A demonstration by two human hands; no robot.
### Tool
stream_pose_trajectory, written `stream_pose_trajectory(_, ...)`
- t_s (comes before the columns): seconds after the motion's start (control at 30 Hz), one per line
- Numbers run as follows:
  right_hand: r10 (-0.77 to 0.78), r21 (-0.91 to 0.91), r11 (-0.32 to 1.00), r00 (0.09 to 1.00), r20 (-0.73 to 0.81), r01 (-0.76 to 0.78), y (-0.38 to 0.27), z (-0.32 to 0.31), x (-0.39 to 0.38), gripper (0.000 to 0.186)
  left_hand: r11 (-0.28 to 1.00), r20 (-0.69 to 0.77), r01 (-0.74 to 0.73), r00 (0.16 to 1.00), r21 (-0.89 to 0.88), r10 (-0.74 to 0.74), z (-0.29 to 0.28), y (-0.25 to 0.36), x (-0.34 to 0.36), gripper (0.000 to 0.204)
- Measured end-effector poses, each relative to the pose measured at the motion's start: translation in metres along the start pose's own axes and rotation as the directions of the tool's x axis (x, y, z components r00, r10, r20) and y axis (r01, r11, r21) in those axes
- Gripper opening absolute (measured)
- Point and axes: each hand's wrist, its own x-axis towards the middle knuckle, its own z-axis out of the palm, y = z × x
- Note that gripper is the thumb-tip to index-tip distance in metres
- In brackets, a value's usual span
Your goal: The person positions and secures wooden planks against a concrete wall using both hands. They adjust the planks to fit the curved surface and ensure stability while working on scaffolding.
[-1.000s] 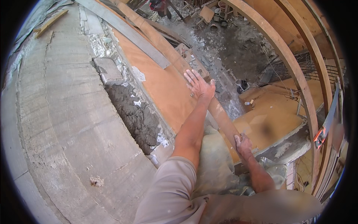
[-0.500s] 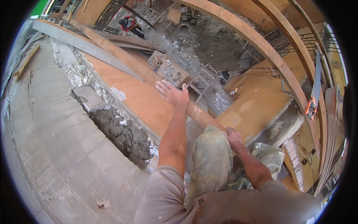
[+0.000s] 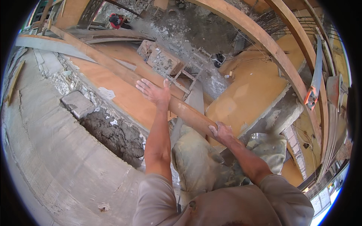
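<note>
A long wooden beam [image 3: 184, 112] slants from the upper left down to my knees. My left hand [image 3: 155, 92] lies on top of it, palm down, fingers stretched and thumb apart, not wrapped round the wood. Its near end is gripped by my right hand [image 3: 223, 133], thumb on the upper face; the fingers underneath are partly hidden. Farther up, the beam crosses over a grey board [image 3: 56, 45], whose tip shows on the beam's far side. Orange-brown panels [image 3: 122, 101] lie beneath.
Left of me is a concrete ledge [image 3: 56, 143] with a hollow of wet mortar [image 3: 113, 133] and a block [image 3: 78, 104]. A handsaw [image 3: 318, 71] hangs by curved timbers [image 3: 260, 37] at right. Far below, a person [image 3: 117, 20] bends near a wooden-legged stand [image 3: 162, 60].
The view has shifted, so the surroundings sit farther left. The beam has moved toward the ledge and now overlaps the grey board. Both hands have stayed on the beam.
</note>
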Motion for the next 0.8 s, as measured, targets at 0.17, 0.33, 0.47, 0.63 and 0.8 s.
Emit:
stream_pose_trajectory(0.17,-0.075,0.050,0.995,0.989,-0.128,0.082,0.007,0.011,0.005,0.052,1.000,0.018,0.013,1.000,0.006,-0.013,0.000,0.001,0.000,0.115)
stream_pose_trajectory(0.33,-0.028,0.034,0.999,0.997,-0.068,0.030,0.009,0.012,0.004,0.052,0.997,0.064,0.048,0.997,0.052,-0.051,-0.006,0.005,-0.003,0.111)
stream_pose_trajectory(0.47,0.073,0.025,0.997,0.997,0.022,-0.073,0.014,0.015,0.015,0.038,0.996,0.068,0.062,0.996,0.056,-0.066,-0.010,0.007,-0.001,0.111)
stream_pose_trajectory(0.63,-0.119,0.131,0.981,0.979,-0.165,0.142,0.052,0.045,0.029,0.031,0.998,0.068,0.054,0.996,0.017,-0.055,-0.015,0.009,-0.001,0.109)
stream_pose_trajectory(0.8,-0.189,0.014,0.981,0.965,-0.181,0.194,0.048,0.037,0.027,0.035,0.998,0.062,0.057,0.996,0.024,-0.059,-0.016,0.011,0.000,0.108)
